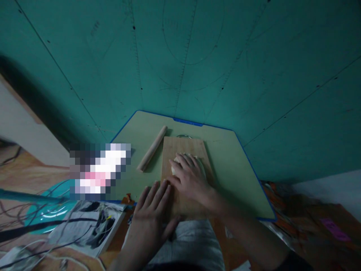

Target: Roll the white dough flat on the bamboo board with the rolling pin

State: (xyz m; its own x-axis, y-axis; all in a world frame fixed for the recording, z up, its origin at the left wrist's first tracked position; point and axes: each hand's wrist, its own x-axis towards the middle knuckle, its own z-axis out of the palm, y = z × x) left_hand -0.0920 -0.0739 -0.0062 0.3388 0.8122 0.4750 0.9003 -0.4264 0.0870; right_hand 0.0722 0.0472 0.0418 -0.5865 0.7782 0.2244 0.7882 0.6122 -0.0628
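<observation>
A wooden cutting board (183,205) lies on a pale green tabletop, its metal handle at the far end. On the board is a rounded lump of pale dough (202,168), mostly covered by my right hand (188,175). That hand presses on it from above with the fingers stretched out. My left hand (153,207) rests at the near left corner of the board, fingers extended and thumb by the near edge. A wooden rolling pin (152,149) lies to the left of the board, apart from both hands.
The tabletop (234,169) has a blue rim and stands against a green wall (180,75). A pixelated patch hides something at its left edge. On the left are a white box (109,233) with cables and a turquoise basin (47,214). Cardboard boxes (324,229) stand at right.
</observation>
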